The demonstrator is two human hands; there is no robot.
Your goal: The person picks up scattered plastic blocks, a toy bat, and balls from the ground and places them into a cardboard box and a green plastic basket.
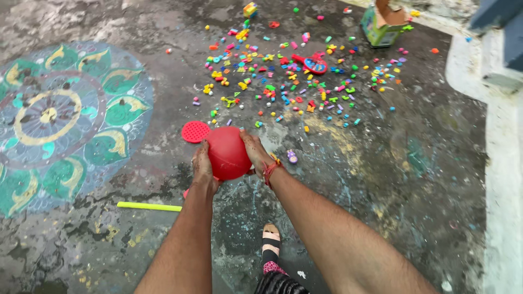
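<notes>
Both my hands grip a round red bowl-shaped object (227,153), held bottom up over the wet ground. My left hand (202,166) clasps its left side and my right hand (256,152), with a red thread at the wrist, clasps its right side. A flat red perforated disc (195,132) lies on the ground just left of it. Beyond the hands, many small colourful plastic pieces (294,81) are scattered over the dark floor, with a red and blue toy paddle (311,63) among them.
A painted green and yellow floral floor pattern (60,120) fills the left. A thin yellow stick (149,206) lies near my left arm. A green cardboard box (383,24) stands at the top right. A white raised ledge (501,163) runs along the right. My sandalled foot (271,239) is below.
</notes>
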